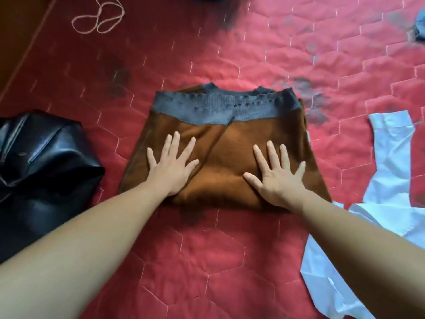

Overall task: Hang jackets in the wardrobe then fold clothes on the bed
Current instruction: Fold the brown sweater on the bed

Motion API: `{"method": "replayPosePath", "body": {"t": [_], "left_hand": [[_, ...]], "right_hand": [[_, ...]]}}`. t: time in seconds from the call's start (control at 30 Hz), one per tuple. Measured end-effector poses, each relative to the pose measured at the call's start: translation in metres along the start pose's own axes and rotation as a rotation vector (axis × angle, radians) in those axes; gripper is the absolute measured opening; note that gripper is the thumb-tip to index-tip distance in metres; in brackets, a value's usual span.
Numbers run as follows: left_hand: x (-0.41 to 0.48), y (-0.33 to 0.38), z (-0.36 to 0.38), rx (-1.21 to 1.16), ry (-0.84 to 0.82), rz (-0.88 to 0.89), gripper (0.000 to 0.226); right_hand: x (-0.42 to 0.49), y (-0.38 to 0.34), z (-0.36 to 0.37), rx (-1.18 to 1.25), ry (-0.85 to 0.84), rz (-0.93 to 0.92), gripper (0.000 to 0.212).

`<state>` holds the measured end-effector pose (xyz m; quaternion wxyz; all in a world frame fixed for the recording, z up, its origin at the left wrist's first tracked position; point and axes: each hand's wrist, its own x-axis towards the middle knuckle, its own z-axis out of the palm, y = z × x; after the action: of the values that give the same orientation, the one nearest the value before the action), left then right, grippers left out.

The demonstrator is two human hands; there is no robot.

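You are flattening the folded brown garment [220, 162] on the red quilted bed cover [207, 261]. Press down with the whole palm and sweep outward from the middle crease toward the side edges, so trapped air goes out before the next fold. Check that the near edge under your wrists lines up squarely. It looks slightly bulged there, though the wide lens may exaggerate that.

Your left hand [172, 166] lies flat on the left half of the garment, fingers straight and spread wide, gripping nothing. Your right hand [278, 178] does the same on the right half, fingers fanned and thumb pointing inward. The grey ribbed band [220, 109] runs just beyond both sets of fingertips. A black leather jacket [41, 162] sits well outside your left little finger, not yet hung. A white shirt [391, 180] lies near your right little finger, on its outer side.
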<state>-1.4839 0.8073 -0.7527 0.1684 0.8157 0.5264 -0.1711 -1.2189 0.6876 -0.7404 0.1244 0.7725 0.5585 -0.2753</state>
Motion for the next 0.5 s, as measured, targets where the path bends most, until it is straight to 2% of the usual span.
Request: {"method": "replayPosePath", "body": {"t": [0.17, 0.3, 0.5], "left_hand": [[-0.002, 0.0, 0.003, -0.032, 0.058, -0.045, 0.064], [-0.016, -0.001, 0.008, -0.064, 0.011, -0.121, 0.068], [-0.063, 0.001, 0.031, -0.078, -0.085, -0.148, 0.07]], "right_hand": [[-0.007, 0.009, 0.007, 0.048, 0.095, 0.048, 0.082], [-0.023, 0.013, 0.018, 0.09, 0.07, 0.155, 0.085], [-0.062, 0.01, 0.042, 0.075, 0.01, 0.162, 0.086]]}}
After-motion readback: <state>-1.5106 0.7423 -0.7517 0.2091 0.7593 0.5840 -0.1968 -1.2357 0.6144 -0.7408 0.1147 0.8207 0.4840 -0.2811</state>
